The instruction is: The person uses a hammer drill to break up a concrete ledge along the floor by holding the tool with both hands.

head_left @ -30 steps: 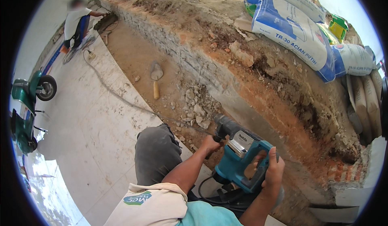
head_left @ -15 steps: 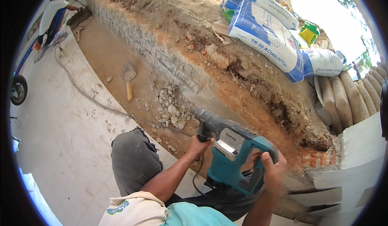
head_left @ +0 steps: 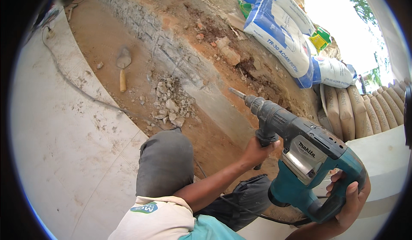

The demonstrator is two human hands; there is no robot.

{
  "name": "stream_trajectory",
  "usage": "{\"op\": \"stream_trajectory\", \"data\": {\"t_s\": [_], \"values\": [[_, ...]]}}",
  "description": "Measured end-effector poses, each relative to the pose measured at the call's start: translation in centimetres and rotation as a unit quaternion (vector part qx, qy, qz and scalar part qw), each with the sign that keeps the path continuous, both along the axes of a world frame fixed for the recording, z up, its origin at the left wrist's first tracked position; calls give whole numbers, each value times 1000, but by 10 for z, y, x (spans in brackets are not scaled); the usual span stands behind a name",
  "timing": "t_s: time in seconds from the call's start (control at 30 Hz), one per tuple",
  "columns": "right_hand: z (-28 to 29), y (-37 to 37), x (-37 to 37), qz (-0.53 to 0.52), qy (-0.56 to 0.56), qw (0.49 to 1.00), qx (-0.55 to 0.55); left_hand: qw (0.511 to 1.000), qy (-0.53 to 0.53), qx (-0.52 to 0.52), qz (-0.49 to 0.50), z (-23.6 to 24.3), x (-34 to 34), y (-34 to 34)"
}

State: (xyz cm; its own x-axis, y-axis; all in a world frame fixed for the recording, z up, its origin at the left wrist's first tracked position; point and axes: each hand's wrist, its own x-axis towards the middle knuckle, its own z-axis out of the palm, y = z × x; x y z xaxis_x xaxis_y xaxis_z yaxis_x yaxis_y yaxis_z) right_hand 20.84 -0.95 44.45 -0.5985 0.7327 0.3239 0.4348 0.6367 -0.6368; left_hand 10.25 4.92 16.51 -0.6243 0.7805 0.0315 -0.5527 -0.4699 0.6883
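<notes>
My left hand (head_left: 259, 152) grips the black side handle of a teal and black demolition hammer (head_left: 304, 171), and my right hand (head_left: 352, 199) is wrapped round its rear handle. The tool is held tilted, its metal bit (head_left: 237, 93) pointing up-left over the rough edge of the raised ground (head_left: 223, 68); whether the tip touches it I cannot tell. Below left of that lies broken rubble (head_left: 169, 102) on brown dirt. A trowel (head_left: 122, 79) with a wooden handle lies farther left. My dark-trousered knees are bent beneath me.
White tiles (head_left: 64, 132) with a long cable fill the left side. The chipped low wall (head_left: 128, 25) runs to the far top-left, where a co-worker is barely visible. Blue and white sacks (head_left: 274, 38) lie on the raised ground; brown sacks (head_left: 347, 111) are stacked at the right.
The hammer, held in both my hands, has swung right and its bit is now raised from above the rubble toward the bank. The view has shifted, leaving the scooter out of sight.
</notes>
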Motion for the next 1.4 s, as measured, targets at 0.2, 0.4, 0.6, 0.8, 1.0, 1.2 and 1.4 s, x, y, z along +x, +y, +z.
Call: {"op": "stream_trajectory", "data": {"t_s": [0.2,0.4,0.6,0.8,1.0,1.2,1.4], "values": [[3,-3,-41,-6,-22,999,-28,997,-70,-22,21,-7,-5,11],[27,46,-69,54,-43,997,-27,986,-167,-7,24,7,-8,52],[82,94,-115,74,-267,960,42,967,-253,15,9,70,-35,86],[84,124,-118,43,-291,956,5,968,-235,87,2,61,-51,125],[88,146,-135,22,-307,951,13,943,-268,184,-69,30,-104,124],[99,166,-138,-9,-309,951,13,932,-264,214,-129,29,-126,124],[110,177,-138,-23,-305,952,0,928,-245,227,-165,18,-149,136]]}}
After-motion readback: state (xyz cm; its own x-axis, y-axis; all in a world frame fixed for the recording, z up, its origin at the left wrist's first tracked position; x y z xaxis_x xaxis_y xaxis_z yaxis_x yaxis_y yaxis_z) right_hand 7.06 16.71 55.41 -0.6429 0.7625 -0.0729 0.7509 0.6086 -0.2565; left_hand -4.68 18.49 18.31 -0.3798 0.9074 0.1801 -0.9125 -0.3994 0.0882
